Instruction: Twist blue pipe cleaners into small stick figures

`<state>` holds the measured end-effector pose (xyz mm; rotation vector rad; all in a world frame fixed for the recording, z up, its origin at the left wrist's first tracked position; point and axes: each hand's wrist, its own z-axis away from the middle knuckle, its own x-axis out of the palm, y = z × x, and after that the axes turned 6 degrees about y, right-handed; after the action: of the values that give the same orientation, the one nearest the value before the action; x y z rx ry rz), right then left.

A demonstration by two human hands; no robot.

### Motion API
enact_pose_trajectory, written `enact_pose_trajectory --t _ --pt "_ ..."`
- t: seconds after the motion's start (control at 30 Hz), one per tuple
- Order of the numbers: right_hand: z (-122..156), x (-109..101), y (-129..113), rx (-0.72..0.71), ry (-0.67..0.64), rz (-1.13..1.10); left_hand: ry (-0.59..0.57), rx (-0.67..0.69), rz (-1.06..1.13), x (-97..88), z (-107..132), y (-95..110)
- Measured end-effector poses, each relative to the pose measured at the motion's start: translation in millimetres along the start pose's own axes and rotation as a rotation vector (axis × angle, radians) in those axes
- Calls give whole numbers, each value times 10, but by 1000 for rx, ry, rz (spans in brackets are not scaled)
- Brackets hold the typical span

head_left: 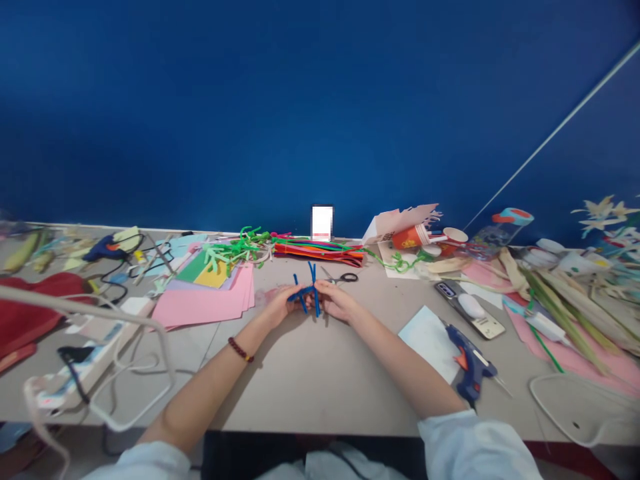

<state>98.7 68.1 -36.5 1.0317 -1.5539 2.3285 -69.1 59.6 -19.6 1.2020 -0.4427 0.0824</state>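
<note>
Blue stems [307, 291]: longer strand [317, 305] running toward the far edge of the desk [300, 380]
Left hand [287, 300]: pinched on their left side
Right hand [337, 301]: pinched, nearer longer strand

Blue pipe cleaners [316, 303] are looking fuzzy, pink paper [197, 305] on the left is looking dull, and the near-right glue gun [479, 363] is showing smooth plastic.

- Blue stems [306, 291], slim like pipe cleaners, form a rough H; blur hides how they join.
- The piece is held from both sides, just left of the scissors [349, 277] and nearer the person.
- The strand nearer the scissors is almost upright, forking into a narrow V on top.
- The strand farther from the scissors is shorter and slanted.
</note>
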Motion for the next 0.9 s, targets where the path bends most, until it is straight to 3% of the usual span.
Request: enact_pose_trajectory --t 0.1,0.4,0.63,0.9 --pt "-7 -7 -7 14 43 -56 14 -9 66 -22 -26 -3" --pt "-21 11 21 11 77 -124 108 59 -32 30 -22 -62" --pt "-60 37 44 -211 285 129 277 184 -149 36 -29 -118" --pt "-61 7 52 -267 258 275 293 280 -269 21 -58 -144"
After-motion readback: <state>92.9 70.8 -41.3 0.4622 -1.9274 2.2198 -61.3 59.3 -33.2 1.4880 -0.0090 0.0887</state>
